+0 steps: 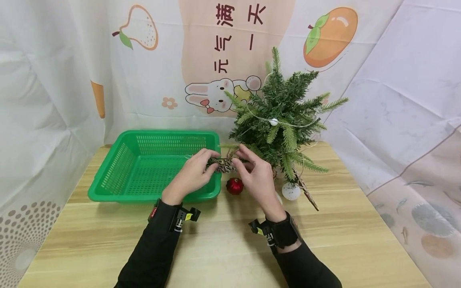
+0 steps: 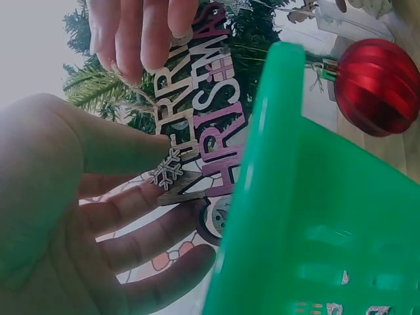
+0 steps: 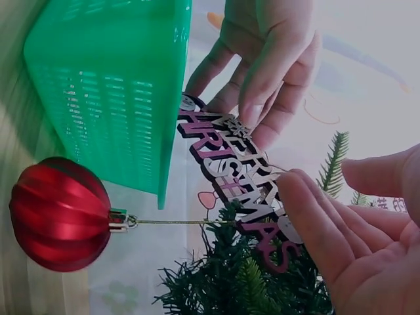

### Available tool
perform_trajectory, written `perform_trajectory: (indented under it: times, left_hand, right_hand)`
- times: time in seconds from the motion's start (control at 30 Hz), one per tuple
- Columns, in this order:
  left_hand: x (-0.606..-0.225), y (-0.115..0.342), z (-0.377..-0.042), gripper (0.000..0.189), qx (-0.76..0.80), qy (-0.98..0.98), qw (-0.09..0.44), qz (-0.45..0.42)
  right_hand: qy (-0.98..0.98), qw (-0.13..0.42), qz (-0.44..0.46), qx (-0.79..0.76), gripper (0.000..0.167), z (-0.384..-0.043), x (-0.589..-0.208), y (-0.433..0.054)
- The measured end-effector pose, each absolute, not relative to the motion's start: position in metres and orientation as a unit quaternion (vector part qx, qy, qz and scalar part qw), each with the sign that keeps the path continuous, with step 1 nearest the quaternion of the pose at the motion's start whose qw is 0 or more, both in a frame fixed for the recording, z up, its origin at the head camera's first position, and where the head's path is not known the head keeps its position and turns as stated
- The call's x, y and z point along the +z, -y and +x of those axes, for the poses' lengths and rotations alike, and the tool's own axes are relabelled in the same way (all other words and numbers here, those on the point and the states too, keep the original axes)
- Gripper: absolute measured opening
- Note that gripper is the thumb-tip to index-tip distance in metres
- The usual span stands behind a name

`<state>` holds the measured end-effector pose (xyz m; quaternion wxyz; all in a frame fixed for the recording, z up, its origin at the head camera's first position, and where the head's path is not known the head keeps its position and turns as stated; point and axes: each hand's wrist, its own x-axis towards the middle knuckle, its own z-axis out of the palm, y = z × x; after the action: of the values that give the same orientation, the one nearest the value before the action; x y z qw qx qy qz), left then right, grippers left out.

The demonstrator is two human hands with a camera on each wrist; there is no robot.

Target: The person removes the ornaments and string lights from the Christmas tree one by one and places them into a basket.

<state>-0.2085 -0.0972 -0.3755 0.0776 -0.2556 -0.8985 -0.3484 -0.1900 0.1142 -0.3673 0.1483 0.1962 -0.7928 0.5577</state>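
Both hands are at a wooden "Merry Christmas" sign [image 3: 230, 161] with cut-out letters, raised beside the basket's right edge. My left hand [image 1: 192, 172] pinches its "M" end, thumb by the small snowflake [image 2: 166, 168], fingers behind. My right hand [image 1: 257, 178] holds the "AS" end, thumb against it and index finger lifted away. A thin twine [image 2: 131, 85] runs from the sign toward the right fingertips; exactly how they meet it is partly hidden. Behind the sign stands a small artificial Christmas tree [image 1: 284, 108], and just below it hangs a red ball ornament [image 1: 235, 186].
A green plastic basket [image 1: 99, 182] stands at the left, with a few small pieces inside. White balls [image 1: 291, 191] and a brown stick-like piece [image 1: 306, 192] are under the tree at the right. A printed curtain [image 1: 151, 92] closes off the back of the wooden table [image 1: 216, 248].
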Motion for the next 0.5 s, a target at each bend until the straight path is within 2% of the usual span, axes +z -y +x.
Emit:
perform_trajectory:
  times: [0.17,0.3,0.5]
  left_hand:
    - [-0.3749,0.0985,-0.2085,0.035,-0.348,0.901,0.063,-0.252]
    - [-0.375,0.0995,-0.2083,0.036,-0.347,0.902,0.046,-0.251]
    - [-0.3756,0.1005,-0.209,0.029,-0.353,0.901,0.042,-0.249]
  right_hand:
    - [0.741,0.083,0.191,0.638,0.052,-0.1905,-0.3671,-0.115]
    - [0.718,0.052,0.196,0.665,0.055,-0.1918,-0.3671,-0.1139]
    - [0.708,0.046,0.195,0.678,0.057,-0.1924,-0.3675,-0.1113]
